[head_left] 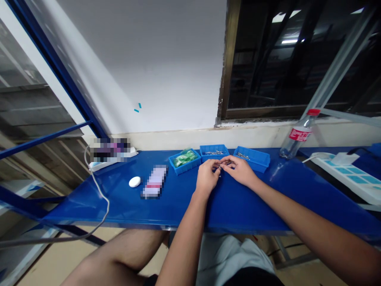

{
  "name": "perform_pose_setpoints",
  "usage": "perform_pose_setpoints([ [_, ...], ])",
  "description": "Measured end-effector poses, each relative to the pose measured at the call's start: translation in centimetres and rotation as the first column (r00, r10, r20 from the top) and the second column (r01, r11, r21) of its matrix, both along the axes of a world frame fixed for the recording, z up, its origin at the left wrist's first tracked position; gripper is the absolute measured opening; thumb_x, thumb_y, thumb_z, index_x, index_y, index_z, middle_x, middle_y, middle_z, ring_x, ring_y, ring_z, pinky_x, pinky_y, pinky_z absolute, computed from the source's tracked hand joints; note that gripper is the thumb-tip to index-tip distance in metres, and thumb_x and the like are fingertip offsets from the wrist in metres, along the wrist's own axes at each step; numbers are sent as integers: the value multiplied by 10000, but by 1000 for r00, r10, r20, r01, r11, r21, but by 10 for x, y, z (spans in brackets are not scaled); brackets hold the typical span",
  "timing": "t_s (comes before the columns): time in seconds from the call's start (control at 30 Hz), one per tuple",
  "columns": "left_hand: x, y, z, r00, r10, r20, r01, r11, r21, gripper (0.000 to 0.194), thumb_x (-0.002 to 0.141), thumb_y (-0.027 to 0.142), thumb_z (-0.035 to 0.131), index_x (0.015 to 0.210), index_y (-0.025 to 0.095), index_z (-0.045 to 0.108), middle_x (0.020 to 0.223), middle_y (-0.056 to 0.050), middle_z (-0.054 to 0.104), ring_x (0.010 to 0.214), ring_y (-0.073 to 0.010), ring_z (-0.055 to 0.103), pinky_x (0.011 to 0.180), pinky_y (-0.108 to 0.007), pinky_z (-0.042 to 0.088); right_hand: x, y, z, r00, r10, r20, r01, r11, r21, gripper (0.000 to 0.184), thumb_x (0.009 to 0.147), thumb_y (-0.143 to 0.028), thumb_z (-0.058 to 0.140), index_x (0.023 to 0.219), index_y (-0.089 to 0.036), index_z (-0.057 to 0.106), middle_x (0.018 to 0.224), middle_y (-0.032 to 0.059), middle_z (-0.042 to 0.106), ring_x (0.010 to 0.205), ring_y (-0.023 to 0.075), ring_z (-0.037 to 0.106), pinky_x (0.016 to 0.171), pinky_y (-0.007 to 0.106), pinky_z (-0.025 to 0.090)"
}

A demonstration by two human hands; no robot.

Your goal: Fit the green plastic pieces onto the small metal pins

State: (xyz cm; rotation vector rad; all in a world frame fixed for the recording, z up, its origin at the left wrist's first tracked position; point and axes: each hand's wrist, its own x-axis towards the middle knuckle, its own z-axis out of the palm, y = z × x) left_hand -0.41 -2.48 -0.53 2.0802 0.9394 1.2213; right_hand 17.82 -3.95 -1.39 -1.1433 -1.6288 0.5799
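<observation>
My left hand (207, 176) and my right hand (239, 170) meet fingertip to fingertip above the blue table, just in front of the bins. Both sets of fingers are pinched together around a small metal part (220, 170), mostly covered by the fingers, so its exact kind is not visible. Behind the hands, a middle blue bin (213, 147) holds long thin metal pieces that look like screws. Small shiny metal pieces (243, 156) lie in the right blue bin (258, 161). Green plastic packets (183, 158) fill the left blue bin (186, 169).
A pixelated flat object (154, 182) and a round white object (135, 182) lie at left on the blue table (119, 206). A clear bottle (300, 135) with a red cap stands at right. Power strips (351, 176) sit at both sides; a cable (104, 198) hangs over the left edge.
</observation>
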Motion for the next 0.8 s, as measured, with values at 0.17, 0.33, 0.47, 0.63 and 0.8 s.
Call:
perform_pose_setpoints([
  [0.17,0,-1,4,1000,-9,10,9,1000,22,375,848,-36,655,1141,190,716,1139,-56,780,1018,-168,746,960,-327,612,1,5,-8,988,25,-155,-31,999,-36,305,841,-430,786,1033,-205,710,957,68,737,895,210,716,836,373,621],
  [0.33,0,-3,6,1000,-6,30,6,1000,9,435,823,-93,605,1134,191,720,1146,-54,777,1022,-164,747,935,-313,628,1,7,-10,978,46,-205,-63,995,-78,326,773,-352,822,1031,-205,689,910,46,726,832,187,709,799,358,619],
  [0.47,0,-2,4,998,-18,63,18,1000,-4,395,844,-69,617,1129,185,719,1133,-61,778,1007,-164,757,935,-322,636,1,6,-11,973,60,-223,-87,990,-115,327,731,-279,813,1017,-211,668,892,29,721,811,174,709,784,343,613],
  [0.63,1,0,1,990,-39,137,51,995,-82,360,863,-52,620,1121,180,716,1136,-76,780,987,-169,777,940,-336,645,0,5,-10,973,77,-220,-110,984,-142,323,698,-237,795,985,-213,650,861,12,707,751,156,683,752,330,605],
  [0.8,3,2,-2,976,-70,206,106,979,-171,332,882,-19,627,1133,181,710,1191,-87,774,996,-177,785,898,-308,654,-3,5,-8,971,74,-228,-110,982,-151,300,678,-224,768,952,-215,647,836,7,697,750,155,674,750,320,598],
])
